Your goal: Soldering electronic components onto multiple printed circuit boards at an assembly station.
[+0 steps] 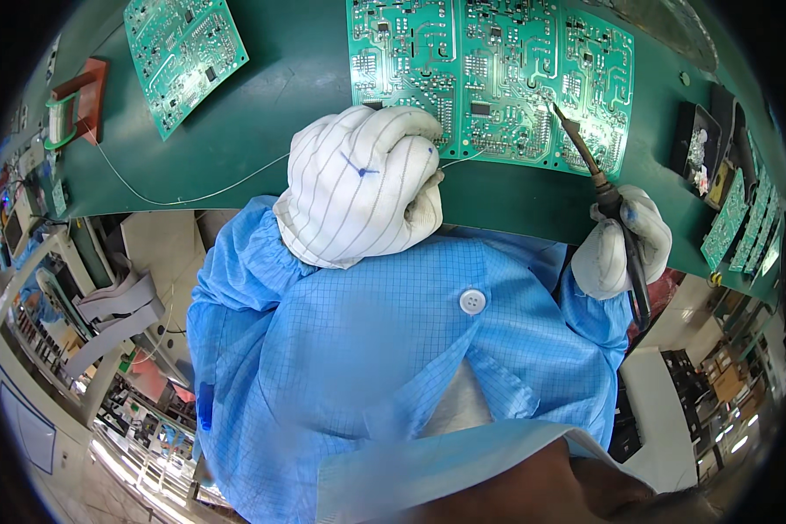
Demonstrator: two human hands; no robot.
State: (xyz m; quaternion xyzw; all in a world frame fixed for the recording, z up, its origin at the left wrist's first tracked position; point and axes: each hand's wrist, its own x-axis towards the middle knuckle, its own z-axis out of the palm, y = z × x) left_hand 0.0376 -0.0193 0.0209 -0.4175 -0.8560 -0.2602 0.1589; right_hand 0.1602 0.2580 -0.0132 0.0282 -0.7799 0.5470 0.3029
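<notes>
Well, circuit panel (511,74): we have three green boards joined side by side, right of the worktop's (297,52) middle, their near edge just short of its near edge.
Soldering iron (610,203): we hold its tip over the panel's right part; whether it touches, we cannot tell. Dwelling there too long could lift a pad, and a sideways drift could bridge close pins.
Right hand (646,225): gloved, our fingers are closed around the iron's handle, just beyond the worktop's near edge. A loose hold would let the hot tip wander.
Left hand (362,188): gloved and curled into a fist, apparently clamped on the solder wire; it hides the panel's near-left corner. Its fabric could snag on leads if we drag it across.
Solder wire (153,203): it sags close to the worktop's near edge, so slack might catch our sleeve (244,244).
Spool (61,122): it sits toward the worktop's left edge; a sharp tug could topple it.
Single board (183,61): between spool and panel, well apart from our iron.
</notes>
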